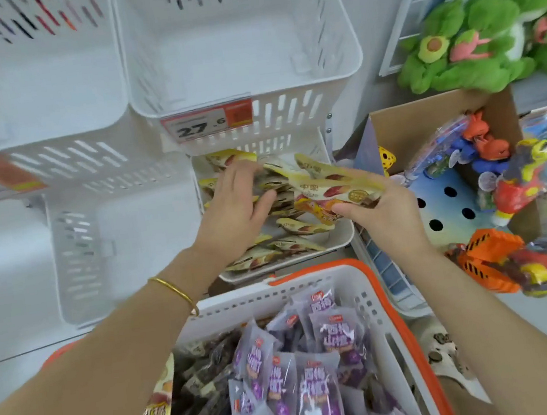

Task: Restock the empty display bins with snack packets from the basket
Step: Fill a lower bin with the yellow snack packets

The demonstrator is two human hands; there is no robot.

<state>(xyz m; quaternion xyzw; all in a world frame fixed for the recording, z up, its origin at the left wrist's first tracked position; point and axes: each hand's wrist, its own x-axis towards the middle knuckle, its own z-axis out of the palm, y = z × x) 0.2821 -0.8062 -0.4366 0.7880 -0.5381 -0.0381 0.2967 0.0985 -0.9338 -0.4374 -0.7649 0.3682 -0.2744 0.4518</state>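
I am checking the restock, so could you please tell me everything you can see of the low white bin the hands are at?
The low white bin looks like white plastic with rounded corners. It sits under an empty bin bearing a price tag, just behind the basket. It is partly filled with yellow packets lying loose and overlapping. The left hand reaches in, fingers spread on them. The right hand grips a bunch of the same packets over its right side.

Both forearms [110,351] are bare to the frame's edge. The left wrist carries one thin, plain gold bangle [175,290] — smooth and rounded, just behind the left hand [234,208].
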